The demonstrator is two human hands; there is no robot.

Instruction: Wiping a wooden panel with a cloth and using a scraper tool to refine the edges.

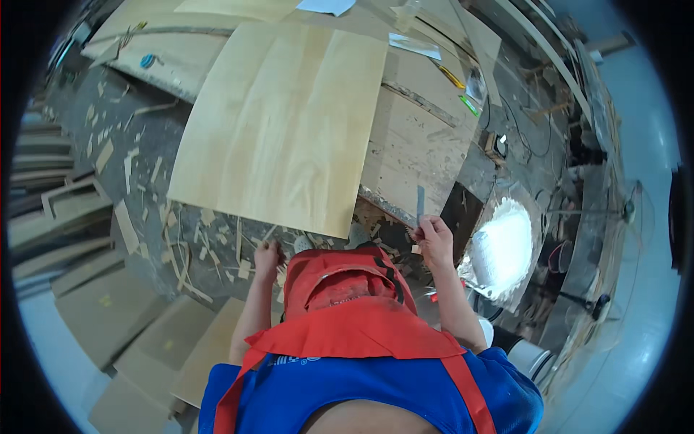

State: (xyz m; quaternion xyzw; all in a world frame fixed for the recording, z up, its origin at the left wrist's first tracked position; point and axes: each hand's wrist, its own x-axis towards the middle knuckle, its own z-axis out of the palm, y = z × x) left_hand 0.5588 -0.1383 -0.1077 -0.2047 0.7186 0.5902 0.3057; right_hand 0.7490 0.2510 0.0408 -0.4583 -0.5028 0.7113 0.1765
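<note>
A large pale wooden panel (282,123) lies on the workbench, its near edge overhanging toward me. Just off that edge's left part, my left hand (267,257) is closed; a thin pale sliver shows at its fingers, but whether it is held is unclear. My right hand (436,242) pinches a narrow, flat grey strip (420,201), which looks like a blade, to the right of the panel. The strip points away from me over the bench's front edge. Below both hands is my red apron (347,289).
The worn bench top (419,152) carries a yellow-handled cutter (450,76), a green tool (468,105) and a blue tape roll (148,61). White material in a plastic-lined container (500,249) stands at right. Wood scraps litter the floor (155,181); stacked boards (108,311) lie at left.
</note>
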